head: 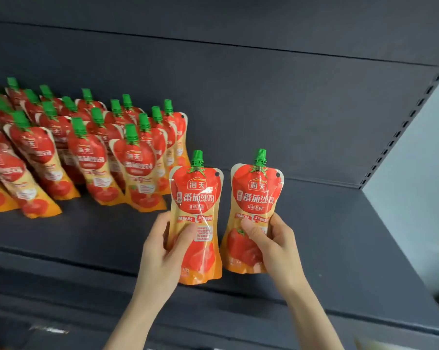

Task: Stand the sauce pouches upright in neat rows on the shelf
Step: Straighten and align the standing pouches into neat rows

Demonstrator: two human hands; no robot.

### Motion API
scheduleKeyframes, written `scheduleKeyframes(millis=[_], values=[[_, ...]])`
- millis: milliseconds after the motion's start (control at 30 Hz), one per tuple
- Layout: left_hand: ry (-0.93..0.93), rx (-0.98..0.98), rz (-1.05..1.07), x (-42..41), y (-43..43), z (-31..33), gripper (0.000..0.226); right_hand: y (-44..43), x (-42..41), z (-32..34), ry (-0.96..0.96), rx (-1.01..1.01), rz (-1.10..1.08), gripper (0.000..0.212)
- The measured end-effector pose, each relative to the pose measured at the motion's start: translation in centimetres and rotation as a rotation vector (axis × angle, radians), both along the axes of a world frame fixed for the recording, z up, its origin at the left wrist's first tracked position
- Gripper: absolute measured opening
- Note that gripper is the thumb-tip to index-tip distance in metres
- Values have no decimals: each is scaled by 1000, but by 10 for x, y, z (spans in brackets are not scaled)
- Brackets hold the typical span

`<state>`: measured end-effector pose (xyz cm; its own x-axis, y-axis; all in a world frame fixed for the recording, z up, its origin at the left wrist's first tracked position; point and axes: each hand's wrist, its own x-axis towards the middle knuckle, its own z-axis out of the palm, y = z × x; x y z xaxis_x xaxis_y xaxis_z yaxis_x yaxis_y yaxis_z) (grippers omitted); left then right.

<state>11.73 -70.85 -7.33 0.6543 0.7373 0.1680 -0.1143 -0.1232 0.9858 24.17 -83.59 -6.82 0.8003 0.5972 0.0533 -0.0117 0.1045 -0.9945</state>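
Dark grey back panel (263, 97), slotted upright (405, 123) on the right, pale wall (420, 198) beyond.

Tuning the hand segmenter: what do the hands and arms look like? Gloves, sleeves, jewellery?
Left hand and right hand are bare, no gloves. Forearms are uncovered down to the frame's edge, no sleeve in view. No ring, watch or band visible.

From my remote feed I see a dark grey flat shelf (327, 236), on its left part red and orange plastic sauce pouches with green screw caps (137, 170), standing in several close rows front to back, tops tilted slightly left, a dark slotted upright (400, 132) at the shelf's right end
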Motion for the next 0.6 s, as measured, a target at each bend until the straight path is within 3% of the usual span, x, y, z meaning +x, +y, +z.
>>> scheduleKeyframes(millis=[267, 600], values=[[28, -16, -57, -121, 95, -2, 20, 87, -135, -22, 50, -46, -82, 22], [-69, -64, -95, -138, 166, -1, 18, 150, -161, -7, -13, -35, -195, 23]])
